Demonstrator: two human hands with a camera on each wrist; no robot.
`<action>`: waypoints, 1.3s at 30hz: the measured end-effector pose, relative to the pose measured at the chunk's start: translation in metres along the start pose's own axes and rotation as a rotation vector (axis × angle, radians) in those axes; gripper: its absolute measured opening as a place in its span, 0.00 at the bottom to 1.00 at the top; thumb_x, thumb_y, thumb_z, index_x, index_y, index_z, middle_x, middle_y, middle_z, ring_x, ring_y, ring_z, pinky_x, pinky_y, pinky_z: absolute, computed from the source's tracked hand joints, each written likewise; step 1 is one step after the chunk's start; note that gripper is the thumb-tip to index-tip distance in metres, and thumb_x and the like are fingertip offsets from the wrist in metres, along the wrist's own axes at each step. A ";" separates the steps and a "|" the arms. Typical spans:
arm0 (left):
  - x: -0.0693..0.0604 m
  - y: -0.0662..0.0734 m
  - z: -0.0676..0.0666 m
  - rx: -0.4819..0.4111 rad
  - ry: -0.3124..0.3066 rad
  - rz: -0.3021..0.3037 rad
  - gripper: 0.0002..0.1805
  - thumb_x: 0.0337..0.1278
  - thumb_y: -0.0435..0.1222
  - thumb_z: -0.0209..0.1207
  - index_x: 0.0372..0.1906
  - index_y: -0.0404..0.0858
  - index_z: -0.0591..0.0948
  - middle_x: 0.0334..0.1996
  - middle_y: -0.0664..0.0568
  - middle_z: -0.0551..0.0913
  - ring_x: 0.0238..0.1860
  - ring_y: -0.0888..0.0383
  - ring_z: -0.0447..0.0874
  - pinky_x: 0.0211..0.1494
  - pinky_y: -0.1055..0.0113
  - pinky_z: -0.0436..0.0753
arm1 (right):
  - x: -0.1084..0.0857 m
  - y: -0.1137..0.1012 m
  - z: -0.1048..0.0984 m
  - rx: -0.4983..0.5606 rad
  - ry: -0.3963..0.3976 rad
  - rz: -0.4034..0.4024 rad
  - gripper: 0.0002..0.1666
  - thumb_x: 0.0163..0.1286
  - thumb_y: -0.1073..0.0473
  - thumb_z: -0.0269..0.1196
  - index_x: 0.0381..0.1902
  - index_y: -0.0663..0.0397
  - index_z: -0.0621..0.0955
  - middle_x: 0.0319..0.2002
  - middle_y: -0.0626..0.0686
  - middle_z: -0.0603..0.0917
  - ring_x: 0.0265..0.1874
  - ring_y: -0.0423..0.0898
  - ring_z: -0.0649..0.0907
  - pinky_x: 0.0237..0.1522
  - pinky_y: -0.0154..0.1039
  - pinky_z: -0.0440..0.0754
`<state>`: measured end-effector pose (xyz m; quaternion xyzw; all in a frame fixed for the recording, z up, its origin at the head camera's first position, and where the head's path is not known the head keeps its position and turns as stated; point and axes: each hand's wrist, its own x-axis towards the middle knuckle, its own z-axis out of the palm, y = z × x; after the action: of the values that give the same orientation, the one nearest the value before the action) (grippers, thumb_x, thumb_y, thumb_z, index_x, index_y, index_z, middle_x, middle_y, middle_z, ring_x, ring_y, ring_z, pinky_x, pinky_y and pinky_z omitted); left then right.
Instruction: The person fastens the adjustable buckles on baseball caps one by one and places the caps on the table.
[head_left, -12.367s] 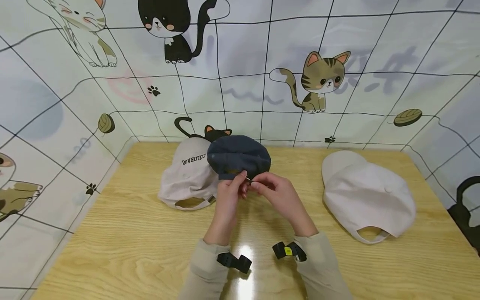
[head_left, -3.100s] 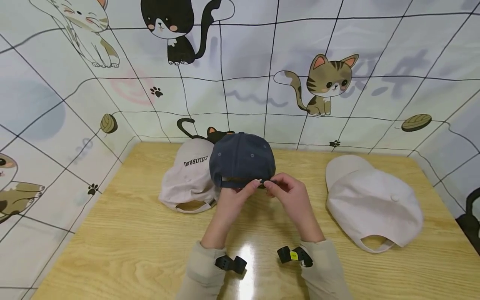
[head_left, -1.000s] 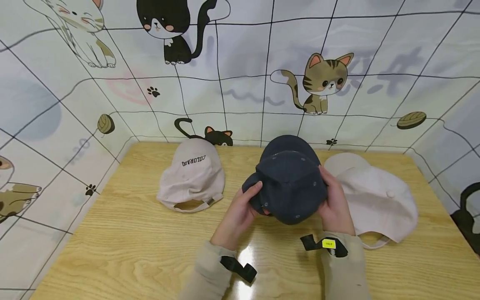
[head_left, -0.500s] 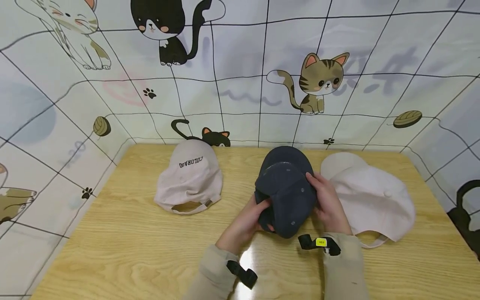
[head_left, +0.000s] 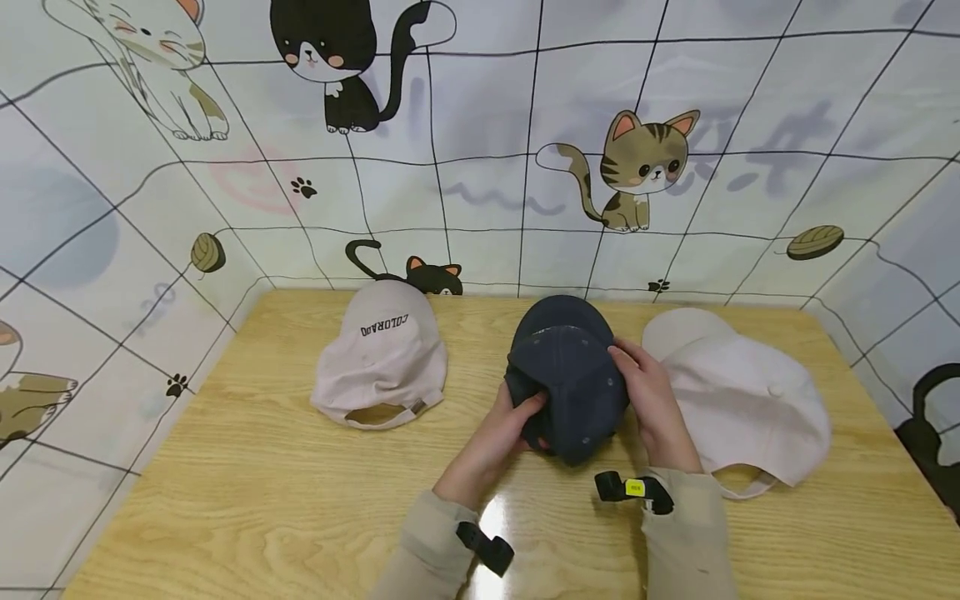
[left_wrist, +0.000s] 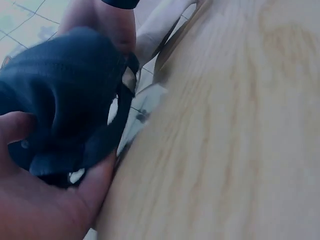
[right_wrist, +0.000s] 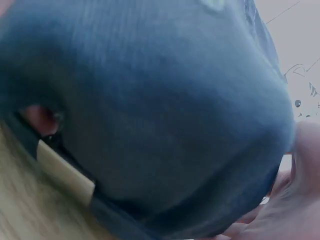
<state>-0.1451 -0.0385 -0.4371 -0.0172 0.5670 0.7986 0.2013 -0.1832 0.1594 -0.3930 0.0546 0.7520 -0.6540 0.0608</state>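
Note:
A navy baseball cap (head_left: 581,379) is held between both hands, its brim toward the back wall. My left hand (head_left: 491,450) grips the cap's left side, the thumb pressed into a fold in the crown and the fingers partly hidden beneath. On the opposite side, my right hand (head_left: 656,408) holds the crown with its fingers along the fabric. The cap's back strap (left_wrist: 112,132) curves below the crown in the left wrist view. A pale metal buckle-like piece (right_wrist: 65,172) sits on that strap in the right wrist view.
A light pinkish cap (head_left: 386,358) lettered COLORADO lies on the wooden table (head_left: 262,492) to the left. Close by my right hand lies a larger off-white cap (head_left: 750,392). Cat-printed cloth walls (head_left: 480,167) stand at the back and sides.
Earlier both hands pinched the navy cap's back strap near the COLORADO cap. Since then the cap has moved right, the hands have shifted to its sides, and its left side has been pushed in.

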 end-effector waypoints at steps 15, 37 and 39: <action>-0.007 0.020 -0.025 0.451 0.096 -0.018 0.24 0.56 0.51 0.53 0.50 0.38 0.68 0.21 0.40 0.76 0.15 0.52 0.76 0.20 0.59 0.79 | 0.015 0.018 0.006 0.017 0.075 -0.045 0.32 0.64 0.40 0.52 0.58 0.56 0.71 0.58 0.55 0.68 0.57 0.49 0.64 0.57 0.42 0.61; -0.006 0.014 -0.029 0.610 0.062 0.025 0.38 0.57 0.52 0.52 0.66 0.35 0.55 0.34 0.32 0.74 0.13 0.49 0.76 0.21 0.62 0.79 | 0.006 0.002 0.017 -0.229 -0.072 -0.037 0.32 0.67 0.41 0.48 0.64 0.49 0.64 0.65 0.54 0.60 0.64 0.53 0.58 0.62 0.50 0.55; -0.005 0.017 -0.029 0.610 0.067 0.022 0.41 0.56 0.53 0.52 0.67 0.37 0.52 0.50 0.36 0.65 0.14 0.51 0.76 0.23 0.63 0.80 | 0.008 0.000 0.017 -0.225 -0.067 -0.050 0.32 0.66 0.40 0.48 0.64 0.49 0.64 0.65 0.54 0.60 0.64 0.53 0.57 0.62 0.51 0.55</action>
<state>-0.1522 -0.0711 -0.4311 0.0237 0.7870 0.5926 0.1699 -0.1910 0.1425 -0.3968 0.0067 0.8193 -0.5684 0.0752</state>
